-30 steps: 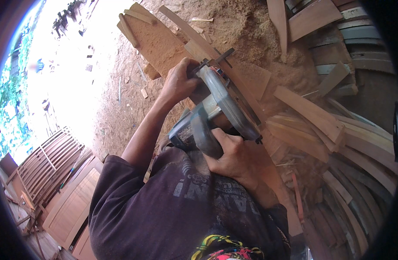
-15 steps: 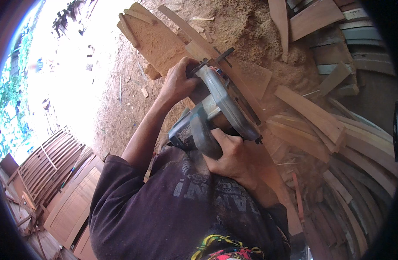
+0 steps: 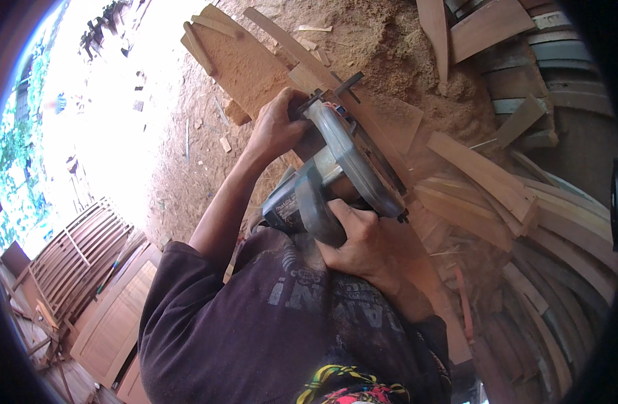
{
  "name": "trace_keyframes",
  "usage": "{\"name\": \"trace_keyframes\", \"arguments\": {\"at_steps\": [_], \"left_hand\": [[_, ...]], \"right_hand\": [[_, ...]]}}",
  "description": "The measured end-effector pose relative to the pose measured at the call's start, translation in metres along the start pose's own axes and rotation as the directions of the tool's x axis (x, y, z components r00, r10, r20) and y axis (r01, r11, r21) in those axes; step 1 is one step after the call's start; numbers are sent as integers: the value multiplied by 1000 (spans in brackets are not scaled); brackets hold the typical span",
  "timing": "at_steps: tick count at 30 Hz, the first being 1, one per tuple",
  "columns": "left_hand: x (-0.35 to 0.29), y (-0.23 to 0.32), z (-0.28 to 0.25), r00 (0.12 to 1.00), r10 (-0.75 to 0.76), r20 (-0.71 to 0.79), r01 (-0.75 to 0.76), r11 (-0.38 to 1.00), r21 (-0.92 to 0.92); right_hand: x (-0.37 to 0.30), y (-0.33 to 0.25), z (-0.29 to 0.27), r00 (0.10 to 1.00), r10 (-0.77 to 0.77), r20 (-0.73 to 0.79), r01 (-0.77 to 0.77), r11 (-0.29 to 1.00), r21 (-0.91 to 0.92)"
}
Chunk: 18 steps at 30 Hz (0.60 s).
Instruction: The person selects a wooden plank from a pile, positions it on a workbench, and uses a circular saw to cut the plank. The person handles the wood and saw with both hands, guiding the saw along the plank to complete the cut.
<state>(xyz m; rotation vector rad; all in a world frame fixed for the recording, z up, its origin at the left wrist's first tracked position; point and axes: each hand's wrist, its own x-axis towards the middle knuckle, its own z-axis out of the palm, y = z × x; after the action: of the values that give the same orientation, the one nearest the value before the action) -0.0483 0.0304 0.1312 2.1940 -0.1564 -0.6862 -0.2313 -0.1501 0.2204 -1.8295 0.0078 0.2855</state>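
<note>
A grey circular saw [image 3: 347, 155] rests on a long wooden board [image 3: 416, 269] that slants from the upper left toward my body. My right hand [image 3: 359, 239] is wrapped round its rear handle, thumb on top. At the front, my left hand [image 3: 278, 124] is closed on the saw's front edge, beside the metal guide bar [image 3: 348, 84]; its fingertips are partly hidden. The blade is hidden under the guard. A narrow wooden strip [image 3: 288, 47] lies along the board ahead of the saw.
Sawdust [image 3: 389, 40] heaps on the ground beyond the board. Curved wood offcuts [image 3: 484, 175] pile up at the right. Small wood pieces [image 3: 200, 50] lie on the board's far end. At lower left stand a wooden panel [image 3: 117, 323] and a slatted frame [image 3: 80, 259].
</note>
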Motion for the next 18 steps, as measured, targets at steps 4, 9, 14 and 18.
{"name": "trace_keyframes", "arguments": {"at_steps": [4,9,14,18], "left_hand": [[0,2,0,1000,-6,-21,6,1000,21],[2,2,-2,1000,-4,-19,5,999,45],[6,-14,-1,1000,24,-18,-24,1000,2],[8,-12,-3,1000,23,-11,-23,999,-24]], "right_hand": [[2,2,2,1000,-11,-14,11,1000,11],[3,0,2,1000,-6,-13,6,1000,-1],[5,1,3,1000,-20,-15,20,1000,1],[7,0,3,1000,-16,-18,16,1000,3]]}}
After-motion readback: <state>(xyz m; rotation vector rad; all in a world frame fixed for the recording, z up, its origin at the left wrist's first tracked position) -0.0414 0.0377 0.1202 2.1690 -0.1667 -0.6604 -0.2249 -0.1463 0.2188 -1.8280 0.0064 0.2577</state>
